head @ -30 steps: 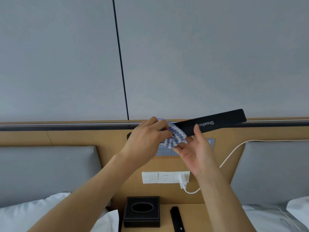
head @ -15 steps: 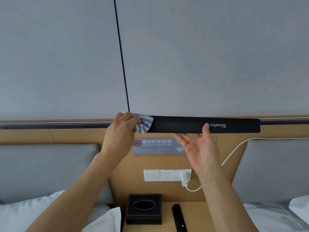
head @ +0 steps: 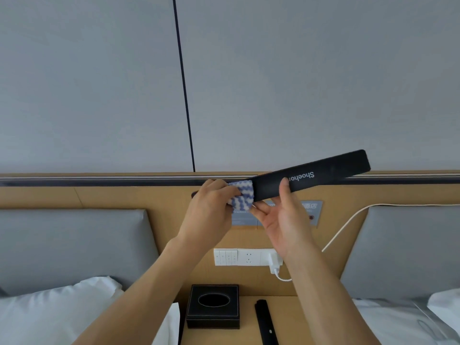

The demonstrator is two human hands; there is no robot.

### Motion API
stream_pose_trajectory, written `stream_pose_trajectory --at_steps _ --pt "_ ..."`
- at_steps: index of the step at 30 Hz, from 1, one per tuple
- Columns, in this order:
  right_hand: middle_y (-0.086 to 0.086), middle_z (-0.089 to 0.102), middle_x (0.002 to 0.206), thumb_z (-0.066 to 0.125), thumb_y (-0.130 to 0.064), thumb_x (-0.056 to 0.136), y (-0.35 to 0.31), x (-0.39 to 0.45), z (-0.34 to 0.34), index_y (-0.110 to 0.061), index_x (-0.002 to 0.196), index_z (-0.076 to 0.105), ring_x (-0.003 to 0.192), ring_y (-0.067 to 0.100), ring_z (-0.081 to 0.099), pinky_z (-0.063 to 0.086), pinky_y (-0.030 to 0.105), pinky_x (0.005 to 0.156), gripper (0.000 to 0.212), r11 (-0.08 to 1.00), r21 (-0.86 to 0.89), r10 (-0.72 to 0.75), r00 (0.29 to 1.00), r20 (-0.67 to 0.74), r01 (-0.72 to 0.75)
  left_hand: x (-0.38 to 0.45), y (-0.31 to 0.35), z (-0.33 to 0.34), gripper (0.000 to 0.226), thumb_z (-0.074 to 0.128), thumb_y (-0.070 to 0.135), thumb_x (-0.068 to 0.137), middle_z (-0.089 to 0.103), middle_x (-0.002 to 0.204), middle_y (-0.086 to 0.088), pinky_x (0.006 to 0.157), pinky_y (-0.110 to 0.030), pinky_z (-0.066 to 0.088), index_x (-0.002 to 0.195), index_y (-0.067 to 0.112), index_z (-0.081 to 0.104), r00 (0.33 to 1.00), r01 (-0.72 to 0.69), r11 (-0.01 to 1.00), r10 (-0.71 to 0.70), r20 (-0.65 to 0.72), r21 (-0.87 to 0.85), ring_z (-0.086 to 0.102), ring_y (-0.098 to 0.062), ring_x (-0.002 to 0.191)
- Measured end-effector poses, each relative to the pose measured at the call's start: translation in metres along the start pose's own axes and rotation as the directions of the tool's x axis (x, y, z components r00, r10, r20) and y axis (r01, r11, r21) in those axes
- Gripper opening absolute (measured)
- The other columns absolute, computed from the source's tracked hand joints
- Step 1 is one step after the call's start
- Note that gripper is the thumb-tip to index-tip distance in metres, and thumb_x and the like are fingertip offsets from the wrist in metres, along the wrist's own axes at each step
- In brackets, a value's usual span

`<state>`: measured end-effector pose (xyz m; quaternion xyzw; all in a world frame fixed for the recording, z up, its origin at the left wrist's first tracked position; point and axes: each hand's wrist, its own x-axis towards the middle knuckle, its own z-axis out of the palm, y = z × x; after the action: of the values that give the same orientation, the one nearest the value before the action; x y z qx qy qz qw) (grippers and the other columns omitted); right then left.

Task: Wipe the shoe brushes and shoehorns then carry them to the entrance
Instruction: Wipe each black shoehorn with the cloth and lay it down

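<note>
A long black shoehorn [head: 323, 174] with white lettering is held up in front of the headboard, its right end tilted upward. My right hand [head: 283, 217] holds it near the middle, thumb on the front face and fingers behind. My left hand [head: 211, 207] grips a blue-and-white striped cloth [head: 241, 196] wrapped around the shoehorn's left part; the shoehorn's left tip pokes out past my knuckles. A second black flat piece [head: 265, 322] lies on the wooden nightstand [head: 308, 324] below.
A black tissue box [head: 213, 306] stands on the nightstand. Above it are a white switch and socket panel [head: 239, 256] with a plugged charger [head: 274, 262] and white cable [head: 348, 222]. Grey headboard cushions and white pillows [head: 49, 310] flank both sides.
The cloth slid from the shoehorn's left end back toward the middle, and the shoehorn went from level to tilted with its right end up.
</note>
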<state>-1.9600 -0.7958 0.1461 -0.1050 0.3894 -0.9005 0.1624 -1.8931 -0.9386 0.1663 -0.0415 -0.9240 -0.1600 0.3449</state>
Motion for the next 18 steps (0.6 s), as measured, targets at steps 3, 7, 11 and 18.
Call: stream_pose_trajectory --at_steps 3,7,11,18 --pt "0.017 0.071 0.121 0.049 -0.041 0.099 0.005 -0.003 0.001 -0.011 0.128 0.06 0.108 0.035 0.071 0.06 0.047 0.089 0.043 0.997 -0.076 0.019 0.999 0.044 -0.016 0.002 0.01 -0.002 0.037 0.062 -0.011 0.075 0.067 0.093 -0.005 0.072 -0.017 0.039 0.105 0.007 0.074 1.0 0.019 0.993 -0.019 -0.004 -0.115 0.058 -0.019 0.089" --pt "0.008 0.071 0.124 0.055 -0.03 0.1 0.0 -0.009 -0.01 -0.021 0.122 0.069 0.116 0.026 0.068 0.06 0.034 0.084 0.027 0.949 -0.3 -0.013 0.964 0.265 0.095 0.002 0.01 -0.006 0.034 0.064 -0.003 0.082 0.068 0.094 0.009 0.069 -0.003 0.039 0.107 0.018 0.074 0.984 0.178 0.937 -0.165 0.069 -0.301 0.059 -0.001 0.081" --pt "0.0 0.065 0.133 0.059 -0.02 0.098 -0.013 -0.009 -0.023 -0.021 0.129 0.064 0.123 0.023 0.063 0.058 0.038 0.092 0.031 0.848 -0.478 -0.002 0.905 0.426 0.227 -0.002 0.002 -0.01 0.029 0.066 0.002 0.086 0.071 0.09 0.016 0.065 -0.008 0.045 0.107 0.021 0.072 0.964 0.265 0.841 -0.214 0.16 -0.472 0.064 0.004 0.081" --pt "0.0 0.071 0.117 0.078 -0.023 0.083 -0.023 -0.007 -0.018 -0.03 0.122 0.064 0.107 0.023 0.071 0.062 0.048 0.081 0.042 0.747 -0.593 -0.05 0.915 0.401 0.3 -0.005 -0.001 -0.01 0.024 0.065 0.002 0.09 0.075 0.091 0.007 0.073 -0.024 0.057 0.103 0.02 0.072 0.956 0.289 0.72 -0.188 0.224 -0.63 0.071 -0.01 0.085"
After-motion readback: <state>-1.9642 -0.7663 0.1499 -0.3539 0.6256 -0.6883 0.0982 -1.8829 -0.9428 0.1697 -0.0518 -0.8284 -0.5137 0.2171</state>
